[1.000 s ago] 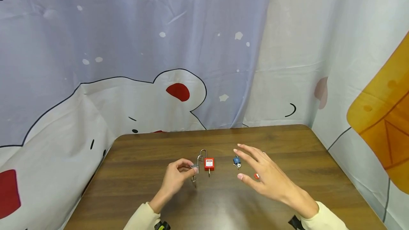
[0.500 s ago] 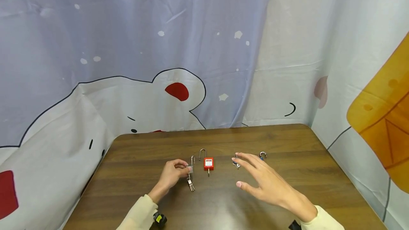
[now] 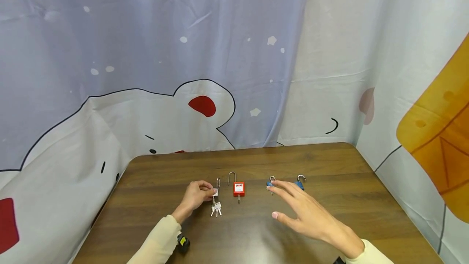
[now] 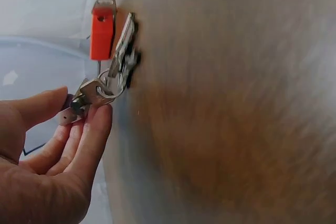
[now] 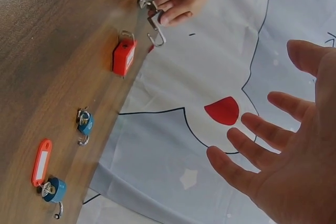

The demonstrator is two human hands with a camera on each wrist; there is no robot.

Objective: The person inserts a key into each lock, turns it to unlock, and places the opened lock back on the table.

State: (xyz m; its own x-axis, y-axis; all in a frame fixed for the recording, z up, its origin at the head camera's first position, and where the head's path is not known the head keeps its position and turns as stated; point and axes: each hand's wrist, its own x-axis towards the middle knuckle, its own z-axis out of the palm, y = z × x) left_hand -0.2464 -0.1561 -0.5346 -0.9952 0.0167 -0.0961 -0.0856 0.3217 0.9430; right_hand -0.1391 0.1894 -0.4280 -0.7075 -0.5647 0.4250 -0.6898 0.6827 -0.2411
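My left hand (image 3: 196, 196) pinches a small silver padlock (image 3: 215, 192) between thumb and fingers, left of the red padlock (image 3: 239, 189). Its shackle is released, a hook in the right wrist view. A ring of several keys (image 4: 124, 59) hangs from a key in its lock. The red padlock also has its shackle raised and a key in its underside. With spread fingers, my right hand (image 3: 305, 212) hovers over the table's right side, holding nothing. Beyond it lie two blue padlocks (image 5: 85, 123), partly hidden by the hand in the head view, both with shackles released.
A red key tag (image 5: 41, 162) lies beside the rightmost blue padlock (image 5: 55, 190); my right hand hides it in the head view. The wooden table (image 3: 154, 207) ends at a printed curtain (image 3: 146, 52) behind and at the sides.
My left hand has moved left, carrying the silver padlock away from the red one, and its keys now show fanned out below it. The right hand has lowered slightly, still spread.
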